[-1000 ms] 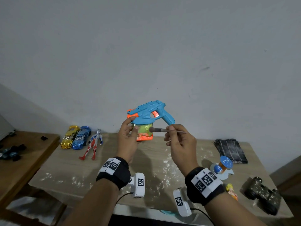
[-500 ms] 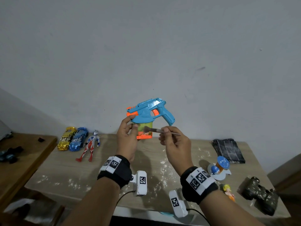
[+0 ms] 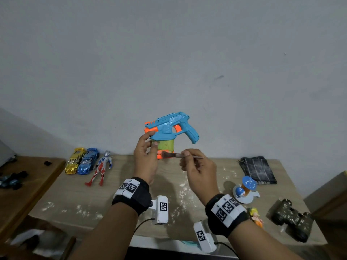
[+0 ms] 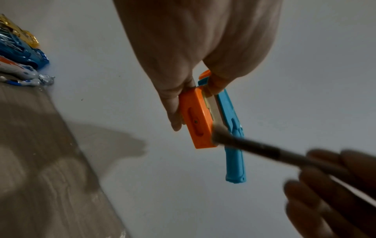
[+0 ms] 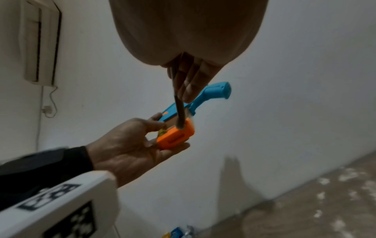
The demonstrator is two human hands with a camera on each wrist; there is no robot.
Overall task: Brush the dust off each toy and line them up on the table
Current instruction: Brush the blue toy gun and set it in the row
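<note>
My left hand (image 3: 148, 147) holds a blue and orange toy gun (image 3: 172, 126) up in front of the wall, fingers and thumb pinching its green and orange magazine (image 4: 198, 122). My right hand (image 3: 195, 162) pinches a thin brush (image 3: 176, 155); its bristles touch the orange base of the magazine (image 5: 176, 135). At the table's back left lie a gold car (image 3: 74, 163), a blue car (image 3: 88, 160) and a red-blue-silver figure (image 3: 101, 168) side by side. At the right stand a blue-white figurine (image 3: 245, 188), a small yellow-haired figure (image 3: 256, 216) and camouflage binoculars (image 3: 291, 219).
White powder is scattered over the wooden table (image 3: 78, 201). A dark folded cloth (image 3: 258, 169) lies at the back right. A lower brown side table (image 3: 22, 186) with a dark toy car (image 3: 11, 180) stands to the left. The wall is close behind.
The brush has slid down from the green part of the magazine to its orange base. The gun has tilted a little, muzzle end lower. The toys on the table have not moved.
</note>
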